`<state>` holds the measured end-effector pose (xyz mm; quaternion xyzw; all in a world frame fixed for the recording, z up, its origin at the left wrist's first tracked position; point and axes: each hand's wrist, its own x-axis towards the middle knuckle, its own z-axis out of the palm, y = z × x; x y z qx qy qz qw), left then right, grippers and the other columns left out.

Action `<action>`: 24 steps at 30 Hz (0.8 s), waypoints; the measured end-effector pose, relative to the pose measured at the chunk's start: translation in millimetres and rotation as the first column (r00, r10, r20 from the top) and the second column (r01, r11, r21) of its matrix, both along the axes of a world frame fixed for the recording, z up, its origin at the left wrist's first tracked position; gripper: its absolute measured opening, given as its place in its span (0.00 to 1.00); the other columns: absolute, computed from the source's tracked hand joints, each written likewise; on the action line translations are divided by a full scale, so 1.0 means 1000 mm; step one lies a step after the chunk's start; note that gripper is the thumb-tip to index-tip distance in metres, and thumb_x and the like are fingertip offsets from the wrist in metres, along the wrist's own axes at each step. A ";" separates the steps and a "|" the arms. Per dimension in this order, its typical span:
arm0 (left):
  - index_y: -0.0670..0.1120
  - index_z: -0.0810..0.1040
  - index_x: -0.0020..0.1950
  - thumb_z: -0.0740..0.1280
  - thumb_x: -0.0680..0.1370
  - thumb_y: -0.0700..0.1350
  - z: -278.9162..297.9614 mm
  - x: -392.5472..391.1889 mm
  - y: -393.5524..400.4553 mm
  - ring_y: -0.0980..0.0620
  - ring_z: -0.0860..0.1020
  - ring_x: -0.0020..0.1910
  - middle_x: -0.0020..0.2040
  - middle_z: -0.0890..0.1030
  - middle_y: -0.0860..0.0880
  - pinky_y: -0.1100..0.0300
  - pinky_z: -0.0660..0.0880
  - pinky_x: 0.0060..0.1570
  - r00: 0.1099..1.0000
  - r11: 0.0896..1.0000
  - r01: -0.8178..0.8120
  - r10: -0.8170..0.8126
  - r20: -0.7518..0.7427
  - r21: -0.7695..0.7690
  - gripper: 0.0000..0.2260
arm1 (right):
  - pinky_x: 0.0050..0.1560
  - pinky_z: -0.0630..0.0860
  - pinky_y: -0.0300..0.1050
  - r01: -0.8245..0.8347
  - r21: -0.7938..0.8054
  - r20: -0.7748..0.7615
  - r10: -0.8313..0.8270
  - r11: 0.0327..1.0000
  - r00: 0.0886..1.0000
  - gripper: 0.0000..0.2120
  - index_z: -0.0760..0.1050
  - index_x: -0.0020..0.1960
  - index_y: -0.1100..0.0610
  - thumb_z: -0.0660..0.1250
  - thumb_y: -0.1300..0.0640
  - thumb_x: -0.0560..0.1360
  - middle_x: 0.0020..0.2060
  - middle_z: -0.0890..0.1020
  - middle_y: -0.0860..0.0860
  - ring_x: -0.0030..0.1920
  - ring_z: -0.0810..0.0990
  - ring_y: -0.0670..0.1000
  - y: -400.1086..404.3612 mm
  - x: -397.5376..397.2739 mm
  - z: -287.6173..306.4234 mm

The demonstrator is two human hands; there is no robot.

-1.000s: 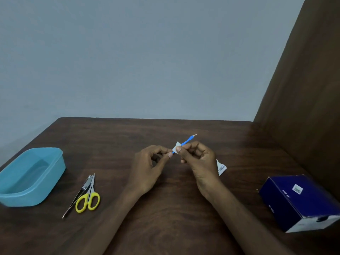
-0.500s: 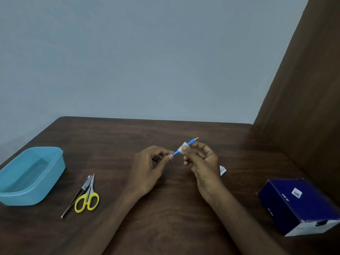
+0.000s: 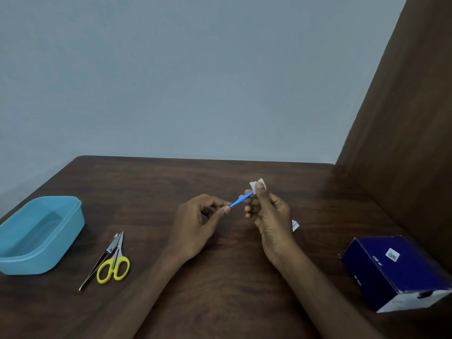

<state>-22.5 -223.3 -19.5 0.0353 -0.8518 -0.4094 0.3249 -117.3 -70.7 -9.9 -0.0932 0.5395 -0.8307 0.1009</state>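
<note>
Blue stick (image 3: 241, 199) is pinched at one end by the left hand (image 3: 195, 226); the right hand (image 3: 269, 216) pinches a white pad (image 3: 255, 185) round its tip. A tug could free it.

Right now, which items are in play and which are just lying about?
In hand: blue stick, pinched by left hand; white pad, pinched over its tip by right hand.
Lying about: blue tub, yellow scissors, tweezers, torn wrapper, navy box.

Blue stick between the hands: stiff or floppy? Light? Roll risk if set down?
Probably stiff: blue stick runs straight from left hand to the pad in right hand. Likely light: fingertip pinches alone carry it. Thin, seemingly round, so it may roll on the table.
</note>
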 end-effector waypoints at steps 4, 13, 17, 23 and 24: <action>0.56 0.89 0.51 0.76 0.80 0.45 0.000 0.000 -0.002 0.56 0.83 0.43 0.46 0.86 0.62 0.72 0.73 0.42 1.000 1.000 -0.005 0.005 -0.003 0.023 0.06 | 0.36 0.76 0.39 -0.012 0.092 -0.093 0.021 0.996 0.995 0.06 0.88 0.49 0.60 0.76 0.57 0.79 0.40 0.87 0.53 0.36 0.77 0.47 0.001 0.000 -0.005; 0.57 0.89 0.52 0.76 0.80 0.47 -0.003 -0.001 -0.004 0.55 0.83 0.43 0.44 0.86 0.60 0.67 0.76 0.42 1.000 1.000 -0.006 0.006 0.005 0.021 0.05 | 0.37 0.75 0.37 -0.029 0.096 -0.108 0.040 0.995 0.993 0.05 0.87 0.52 0.59 0.77 0.60 0.78 0.44 0.89 0.52 0.36 0.78 0.45 0.001 -0.002 -0.010; 0.57 0.89 0.51 0.76 0.80 0.47 -0.002 -0.002 -0.003 0.56 0.83 0.41 0.44 0.86 0.61 0.67 0.76 0.41 1.000 0.999 0.002 -0.002 0.003 0.047 0.05 | 0.37 0.76 0.37 -0.025 0.129 -0.150 0.044 0.991 0.988 0.05 0.86 0.51 0.58 0.78 0.59 0.76 0.45 0.89 0.53 0.40 0.82 0.45 0.000 -0.002 -0.009; 0.57 0.90 0.52 0.77 0.80 0.48 -0.002 -0.001 -0.002 0.57 0.84 0.40 0.43 0.87 0.63 0.71 0.74 0.40 1.000 0.998 0.013 -0.013 0.003 0.066 0.05 | 0.37 0.75 0.38 -0.043 0.089 -0.127 0.055 0.995 0.990 0.03 0.87 0.52 0.57 0.76 0.60 0.78 0.43 0.88 0.52 0.35 0.77 0.44 0.002 -0.003 -0.010; 0.57 0.90 0.52 0.76 0.80 0.48 -0.002 0.000 -0.002 0.58 0.83 0.39 0.43 0.87 0.64 0.71 0.73 0.39 1.000 0.997 0.014 -0.014 0.000 0.079 0.04 | 0.37 0.75 0.38 -0.067 0.112 -0.141 0.082 0.991 0.987 0.07 0.86 0.54 0.57 0.77 0.63 0.77 0.43 0.89 0.52 0.35 0.78 0.44 0.001 0.000 -0.011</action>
